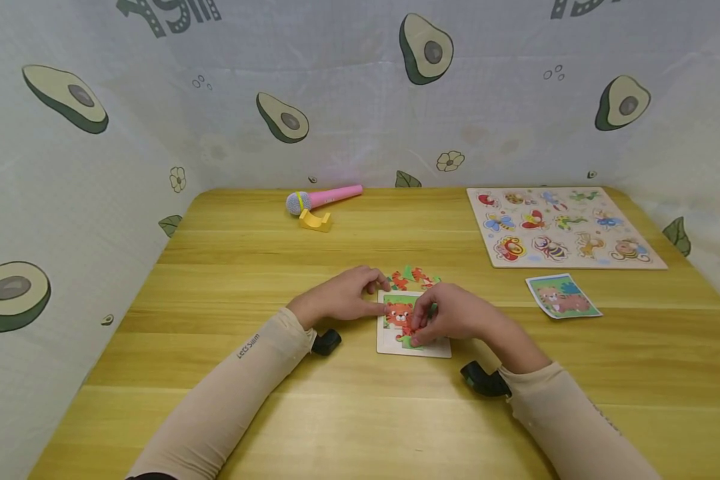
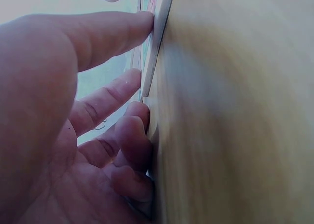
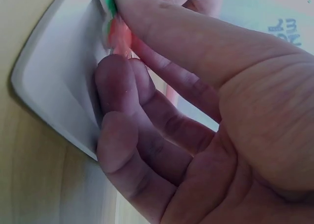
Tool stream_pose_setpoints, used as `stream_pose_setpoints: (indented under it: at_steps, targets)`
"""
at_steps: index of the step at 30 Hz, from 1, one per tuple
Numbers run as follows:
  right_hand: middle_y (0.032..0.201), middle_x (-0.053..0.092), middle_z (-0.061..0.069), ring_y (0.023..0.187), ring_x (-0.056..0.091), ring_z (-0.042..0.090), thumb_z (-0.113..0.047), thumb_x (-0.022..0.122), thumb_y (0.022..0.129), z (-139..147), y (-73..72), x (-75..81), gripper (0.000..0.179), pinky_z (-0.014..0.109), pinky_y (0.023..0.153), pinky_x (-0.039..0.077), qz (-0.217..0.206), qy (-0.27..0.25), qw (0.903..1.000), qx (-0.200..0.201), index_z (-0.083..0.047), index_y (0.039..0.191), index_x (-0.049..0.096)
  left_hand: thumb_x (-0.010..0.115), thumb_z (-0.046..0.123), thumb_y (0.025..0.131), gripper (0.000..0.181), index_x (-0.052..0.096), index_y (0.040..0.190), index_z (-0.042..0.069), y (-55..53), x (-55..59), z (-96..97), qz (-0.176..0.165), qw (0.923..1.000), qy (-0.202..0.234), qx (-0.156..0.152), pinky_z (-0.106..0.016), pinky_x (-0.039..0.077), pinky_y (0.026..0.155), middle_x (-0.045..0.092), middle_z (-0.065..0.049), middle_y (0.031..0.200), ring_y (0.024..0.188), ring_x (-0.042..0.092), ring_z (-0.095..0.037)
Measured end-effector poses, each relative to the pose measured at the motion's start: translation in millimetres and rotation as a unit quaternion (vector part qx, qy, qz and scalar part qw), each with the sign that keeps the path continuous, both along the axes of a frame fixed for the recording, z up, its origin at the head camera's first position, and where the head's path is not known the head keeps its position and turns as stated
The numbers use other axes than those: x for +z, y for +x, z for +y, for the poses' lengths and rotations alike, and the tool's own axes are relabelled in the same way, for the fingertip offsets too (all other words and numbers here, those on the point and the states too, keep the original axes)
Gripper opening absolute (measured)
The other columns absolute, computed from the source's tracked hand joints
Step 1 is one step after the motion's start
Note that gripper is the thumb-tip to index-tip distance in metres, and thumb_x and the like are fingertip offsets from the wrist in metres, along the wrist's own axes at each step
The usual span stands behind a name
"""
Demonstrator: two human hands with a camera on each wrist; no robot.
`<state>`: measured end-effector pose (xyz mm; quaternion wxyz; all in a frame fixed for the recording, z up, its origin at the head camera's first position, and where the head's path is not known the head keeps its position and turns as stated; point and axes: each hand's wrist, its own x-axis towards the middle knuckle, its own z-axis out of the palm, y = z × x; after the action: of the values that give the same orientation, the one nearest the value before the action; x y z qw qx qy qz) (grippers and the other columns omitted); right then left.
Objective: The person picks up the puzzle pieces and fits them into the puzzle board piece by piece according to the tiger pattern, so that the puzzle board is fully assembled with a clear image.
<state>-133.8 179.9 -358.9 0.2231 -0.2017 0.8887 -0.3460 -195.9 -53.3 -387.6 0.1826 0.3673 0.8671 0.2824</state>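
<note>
A small white-framed jigsaw board (image 1: 389, 345) lies on the table, partly filled with pieces showing an orange tiger face (image 1: 399, 311) on green. My left hand (image 1: 349, 295) is at its left side; the thumb touches the edge of the board, and the other fingers reach along its upper left corner. Over the right part of the board, my right hand (image 1: 456, 312) pinches a green and orange puzzle piece (image 3: 117, 33) between thumb and fingers, low over the frame. That hand hides part of the picture. Several loose puzzle pieces (image 1: 409, 276) lie just beyond the board.
To the right are a picture card (image 1: 564, 297) with a bear and a large wooden insect puzzle (image 1: 567, 227). At the back left lie a pink toy microphone (image 1: 330, 197) and a yellow curved block (image 1: 315, 221). An avocado-print cloth (image 1: 360, 87) surrounds the wooden table (image 1: 336, 413).
</note>
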Motion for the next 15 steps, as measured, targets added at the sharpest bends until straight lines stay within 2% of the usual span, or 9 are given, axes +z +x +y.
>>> stream_pose_setpoints:
  at_steps: [8, 15]
  targets:
    - [0.072, 0.062, -0.002, 0.068, 0.054, 0.015, -0.019, 0.089, 0.078, -0.2, 0.4, -0.1, 0.019, 0.03, 0.063, 0.046, 0.003, 0.004, 1.0, 0.005, -0.012, 0.079, 0.071, 0.073, 0.037, 0.094, 0.038, 0.061, 0.124, 0.015, 0.6, 0.0, 0.8, -0.004, 0.9999, -0.007, 0.01, -0.031, 0.041, 0.086, 0.053, -0.002, 0.107, 0.099, 0.049, -0.016]
    - [0.072, 0.062, -0.003, 0.068, 0.055, 0.014, -0.02, 0.089, 0.079, 1.1, 0.5, -0.4, 0.02, 0.029, 0.063, 0.046, 0.008, 0.01, 0.9998, 0.018, -0.013, 0.079, 0.071, 0.076, 0.045, 0.09, 0.045, 0.061, 0.122, 0.017, 4.2, 1.5, 3.9, -0.01, 0.9994, -0.016, 0.03, -0.031, 0.043, 0.083, 0.053, -0.001, 0.105, 0.097, 0.05, -0.016]
